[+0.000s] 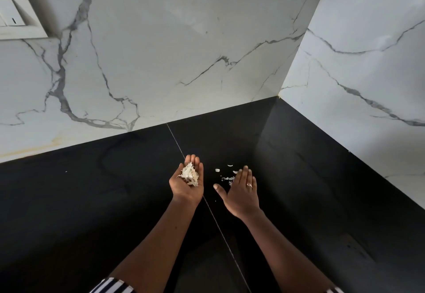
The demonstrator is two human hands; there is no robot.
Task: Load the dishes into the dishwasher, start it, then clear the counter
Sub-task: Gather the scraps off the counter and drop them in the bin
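My left hand (187, 183) is turned palm up over the black counter (92, 200), cupped under a small heap of white papery peels (189, 173). To its right, my right hand (241, 191) lies palm down with fingers together and thumb spread, a ring on one finger. Its fingertips touch a few loose white peel scraps (226, 174) scattered on the counter. No dishes and no dishwasher are in view.
The counter runs into a corner of white marble-look walls (184, 51) at the back and right. A thin seam (177, 143) crosses the counter between my hands. A white switch plate (16, 10) sits on the wall at upper left.
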